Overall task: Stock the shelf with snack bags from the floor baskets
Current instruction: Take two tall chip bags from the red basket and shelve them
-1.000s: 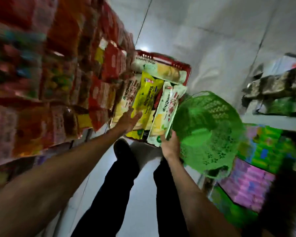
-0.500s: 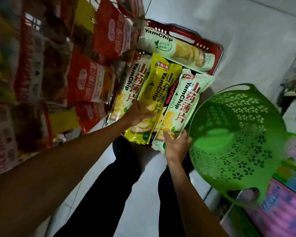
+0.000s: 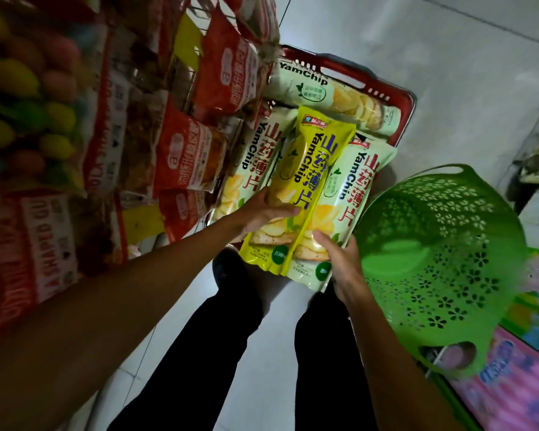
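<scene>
Two baskets sit on the pale floor, the empty green basket at right and the red basket ahead, holding several YamChip bags, beside the shelf of red snack packs at left. The yellow YamChip bag lies over a pale green YamChip bag above the red basket. The left hand clasps the yellow bag's lower half with fingers curled across its front, while the right hand pinches the pale bag's bottom edge.

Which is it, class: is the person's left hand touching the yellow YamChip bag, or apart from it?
Touching. The head view shows the left hand lying on the yellow YamChip bag, fingers wrapped across its lower front with no gap.
</scene>
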A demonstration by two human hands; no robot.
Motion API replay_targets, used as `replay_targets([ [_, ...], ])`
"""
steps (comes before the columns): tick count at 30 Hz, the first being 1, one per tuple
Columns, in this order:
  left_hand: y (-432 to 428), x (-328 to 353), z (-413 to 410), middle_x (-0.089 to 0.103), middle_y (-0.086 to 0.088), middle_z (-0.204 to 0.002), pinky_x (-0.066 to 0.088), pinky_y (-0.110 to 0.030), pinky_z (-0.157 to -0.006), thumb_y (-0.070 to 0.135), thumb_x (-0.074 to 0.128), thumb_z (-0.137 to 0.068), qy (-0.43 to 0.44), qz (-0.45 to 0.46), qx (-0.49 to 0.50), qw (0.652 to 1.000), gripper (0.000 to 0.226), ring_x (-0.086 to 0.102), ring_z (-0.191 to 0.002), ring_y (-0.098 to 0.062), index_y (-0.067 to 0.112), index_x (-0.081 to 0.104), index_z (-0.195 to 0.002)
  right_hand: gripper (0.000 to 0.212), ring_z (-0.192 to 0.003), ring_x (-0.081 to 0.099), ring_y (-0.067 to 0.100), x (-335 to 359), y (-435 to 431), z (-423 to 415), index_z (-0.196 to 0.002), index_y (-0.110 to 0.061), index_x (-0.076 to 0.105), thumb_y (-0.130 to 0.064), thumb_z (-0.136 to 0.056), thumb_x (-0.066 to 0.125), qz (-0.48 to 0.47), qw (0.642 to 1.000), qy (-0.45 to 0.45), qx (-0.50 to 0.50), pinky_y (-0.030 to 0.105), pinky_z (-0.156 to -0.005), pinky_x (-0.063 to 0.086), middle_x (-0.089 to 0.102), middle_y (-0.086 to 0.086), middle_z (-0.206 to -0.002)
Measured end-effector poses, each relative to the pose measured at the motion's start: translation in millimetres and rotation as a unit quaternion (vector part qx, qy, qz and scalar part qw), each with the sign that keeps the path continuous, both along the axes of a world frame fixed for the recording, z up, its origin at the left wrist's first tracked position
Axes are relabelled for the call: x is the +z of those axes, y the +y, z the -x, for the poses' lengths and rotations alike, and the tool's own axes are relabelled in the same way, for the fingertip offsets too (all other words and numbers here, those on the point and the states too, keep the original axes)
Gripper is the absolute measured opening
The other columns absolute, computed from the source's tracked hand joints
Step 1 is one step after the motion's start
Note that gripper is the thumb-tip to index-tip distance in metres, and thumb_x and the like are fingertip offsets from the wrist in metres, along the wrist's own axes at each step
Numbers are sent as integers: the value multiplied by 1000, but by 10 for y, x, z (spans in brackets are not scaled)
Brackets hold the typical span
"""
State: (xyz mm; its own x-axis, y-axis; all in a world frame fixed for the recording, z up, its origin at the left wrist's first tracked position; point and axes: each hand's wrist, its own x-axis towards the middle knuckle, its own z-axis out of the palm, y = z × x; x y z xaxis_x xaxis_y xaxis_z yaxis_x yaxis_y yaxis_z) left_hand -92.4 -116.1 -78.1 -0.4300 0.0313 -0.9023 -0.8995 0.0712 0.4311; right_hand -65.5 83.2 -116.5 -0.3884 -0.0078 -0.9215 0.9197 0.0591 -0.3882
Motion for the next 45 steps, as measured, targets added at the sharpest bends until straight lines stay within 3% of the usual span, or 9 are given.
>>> replay_targets([
  [3,47,328,-38,63,12,-114,53,-18,-88,19,74,-86,27,-9,26,999,43,62,-91,8,29,47,-117,53,-92,72,20,394,99,50,-123,-19,55,-15,-77,81,8,999,31,-17,34,-76,58,72,5,-110],
  [7,217,1081,-27,68,2,-125,54,-41,-98,31,85,-73,65,-13,63,996,70,68,-111,-16,24,49,-133,65,-93,74,22,1286,320,181,-123,-19,54,-19,-66,87,28,995,93,-16,35,-72,59,73,5,-110],
  [11,452,2411,209,51,8,-139,40,-30,-103,35,83,-73,130,2,81,988,94,57,-119,-14,23,29,-150,78,-92,74,18,2606,532,504,-126,-22,54,-37,-56,87,24,984,177,13,26,-65,59,74,1,-109],
  [14,537,3359,323,66,-2,-129,53,-36,-96,34,87,-68,214,0,94,972,77,69,-106,-17,24,47,-134,87,-96,73,20,3600,648,715,-123,-25,56,-53,-47,89,21,967,247,51,42,-78,61,75,-4,-107],
  [23,690,6952,-6,73,2,-114,54,-49,-94,37,85,-57,467,72,187,861,68,69,-107,-24,32,57,-119,56,-80,74,9,7063,771,902,-110,-18,58,-11,-59,81,132,860,484,96,22,-63,57,77,-6,-94],
  [28,510,8332,-537,74,-3,-111,58,-48,-82,25,85,-59,560,85,240,789,64,71,-99,-26,27,58,-116,72,-98,73,16,8441,432,720,-121,-23,59,-31,-56,87,194,783,568,166,26,-74,58,75,-1,-109],
  [31,302,9004,-1231,76,5,-101,56,-22,-69,20,85,-58,600,158,282,732,62,72,-86,-9,25,57,-113,60,-96,73,15,9081,63,325,-120,-26,60,-14,-64,78,262,731,597,202,22,-72,57,76,-2,-107],
  [37,-27,9804,-2992,76,5,-108,57,-24,-77,31,83,-52,621,297,364,627,65,73,-97,-14,31,60,-113,80,-94,74,20,9806,-827,-899,-117,-35,63,-46,-43,92,353,636,617,302,43,-83,59,77,0,-103],
  [45,-32,10155,-6018,76,2,-106,59,-26,-72,34,85,-50,557,454,465,517,58,74,-94,-18,42,64,-104,73,-91,74,20,10185,-1741,-3569,-111,-29,64,-6,-49,95,546,547,484,409,25,-68,59,76,3,-102],
])
